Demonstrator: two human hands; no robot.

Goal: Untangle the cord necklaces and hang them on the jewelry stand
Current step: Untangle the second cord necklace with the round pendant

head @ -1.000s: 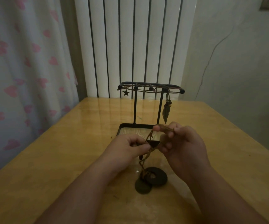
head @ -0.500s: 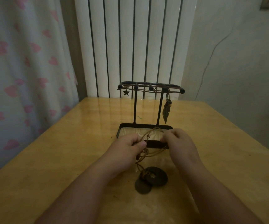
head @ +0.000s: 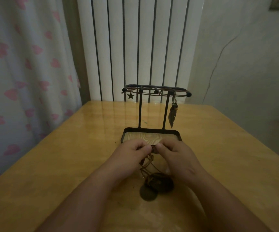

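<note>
Pinched at the top between the curled fingertips of the left hand [head: 132,154] and the right hand [head: 179,155]: the tangled brown cord necklaces [head: 148,163]. Both hands clenched on the cord, knuckles up, thumbs almost touching, held just above the wooden table [head: 68,164].

Below the grip, strands twisted together and trailing down towards the person. At the lower end of the strands, lying on the table between the wrists: a dark round pendant [head: 162,181], and touching its near-left edge a smaller grey disc pendant [head: 148,194].

Just beyond the grip, the jewelry stand [head: 140,111], upright, its black-rimmed tray base [head: 152,130] partly hidden by the knuckles. Above and beyond the grip, along the stand's top bar: cords already draped, with a star pendant [head: 130,95] hanging at the left end and a feather pendant [head: 172,115] dangling by the right post.

Far beyond, a white ribbed radiator [head: 130,47]. Off to the left, a curtain [head: 26,72] with pink hearts. Off to the right, a pale wall [head: 244,72] with a thin dark line running up it.
</note>
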